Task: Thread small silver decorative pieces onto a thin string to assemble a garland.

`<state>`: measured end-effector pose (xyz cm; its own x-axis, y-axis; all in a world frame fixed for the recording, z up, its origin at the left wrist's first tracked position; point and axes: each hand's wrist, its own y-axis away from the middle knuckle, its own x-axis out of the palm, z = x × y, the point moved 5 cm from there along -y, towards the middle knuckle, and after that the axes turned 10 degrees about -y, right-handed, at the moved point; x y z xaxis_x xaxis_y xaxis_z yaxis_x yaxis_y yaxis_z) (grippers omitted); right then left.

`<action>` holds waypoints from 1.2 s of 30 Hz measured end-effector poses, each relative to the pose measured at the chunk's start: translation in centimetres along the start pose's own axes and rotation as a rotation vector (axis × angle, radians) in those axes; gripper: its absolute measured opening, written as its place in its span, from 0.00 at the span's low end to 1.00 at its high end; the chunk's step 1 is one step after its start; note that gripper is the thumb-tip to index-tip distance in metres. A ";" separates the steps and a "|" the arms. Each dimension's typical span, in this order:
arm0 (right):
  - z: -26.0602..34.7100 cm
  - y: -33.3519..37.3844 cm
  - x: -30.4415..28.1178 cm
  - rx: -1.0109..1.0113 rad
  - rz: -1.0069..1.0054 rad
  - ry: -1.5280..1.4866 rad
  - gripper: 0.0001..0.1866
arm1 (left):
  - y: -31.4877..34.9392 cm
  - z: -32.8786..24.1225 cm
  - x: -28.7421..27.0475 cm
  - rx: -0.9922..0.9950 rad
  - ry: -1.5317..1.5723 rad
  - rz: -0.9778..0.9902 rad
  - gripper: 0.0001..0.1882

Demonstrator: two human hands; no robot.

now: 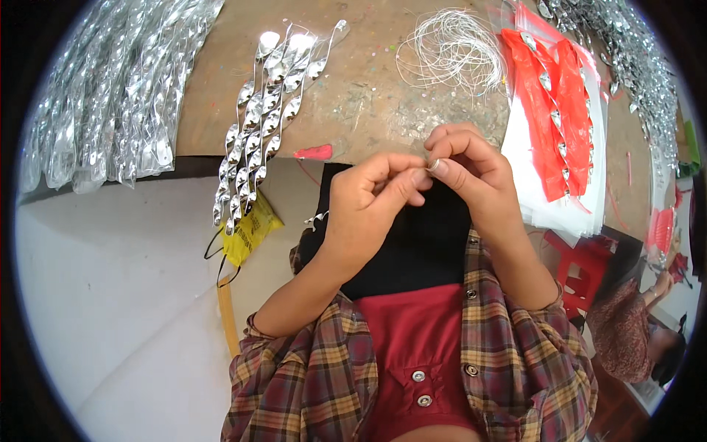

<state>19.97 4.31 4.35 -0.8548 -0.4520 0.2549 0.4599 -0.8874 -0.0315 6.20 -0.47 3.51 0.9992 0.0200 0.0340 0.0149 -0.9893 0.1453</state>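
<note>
My left hand (372,202) and my right hand (479,173) meet over my lap, just off the table's front edge. Both are closed in a pinch, thumb against fingers, with the tips touching or nearly so. Whatever lies between them is too small to make out. Beside my left wrist a short bit of twisted silver strip (317,219) shows; I cannot tell whether it joins what I hold. Beyond my hands lies a loose tangle of thin white string (456,51). Several twisted silver strips (269,110) lie to the left, their near ends hanging over the table edge.
Bagged silver strips (110,96) cover the far left of the table (346,66). At right, red plastic (545,110) with silver spirals rests on white sheets (526,199). A silver heap (626,51) lies beyond. A yellow bag (252,232) hangs below; another person (626,331) sits right.
</note>
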 end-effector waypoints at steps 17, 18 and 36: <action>-2.0 0.0 -0.5 0.280 0.003 -0.302 0.06 | -0.4 1.1 -0.1 -0.065 0.159 -0.002 0.08; -2.0 0.1 -0.5 0.280 0.004 -0.302 0.06 | -0.4 1.3 0.0 -0.100 0.176 0.028 0.08; -0.9 0.6 -0.8 0.253 -0.058 0.080 0.04 | -0.1 1.4 -0.6 -0.111 0.077 0.004 0.07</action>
<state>20.76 4.03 3.24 -0.8929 -0.4161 0.1721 0.4469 -0.8655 0.2263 5.65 -0.62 2.10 0.9934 0.0317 0.1104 0.0027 -0.9673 0.2535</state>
